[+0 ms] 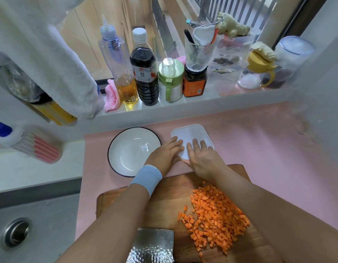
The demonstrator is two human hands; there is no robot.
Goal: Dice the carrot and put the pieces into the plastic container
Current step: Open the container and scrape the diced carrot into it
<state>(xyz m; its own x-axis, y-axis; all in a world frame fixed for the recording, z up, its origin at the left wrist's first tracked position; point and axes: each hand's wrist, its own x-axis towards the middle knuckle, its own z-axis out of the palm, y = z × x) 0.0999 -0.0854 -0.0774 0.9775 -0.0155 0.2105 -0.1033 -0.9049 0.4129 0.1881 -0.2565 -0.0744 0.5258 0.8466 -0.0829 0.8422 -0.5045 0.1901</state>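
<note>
Carefully now, my left grip (167,153) and right grip (201,158) lie flat and released on the lidded plastic container (191,130) (diced carrot (215,215) lies heaped on the cutting board (145,205)), so I should steady one edge while prying a corner up evenly.

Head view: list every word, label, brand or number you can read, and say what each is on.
No text here can be read.
Dark sauce bottle: white label with a red logo and a code square, print too small to read.
Orange-labelled jar: print too blurred to read.
Yellow can: markings too blurred to read.
</note>
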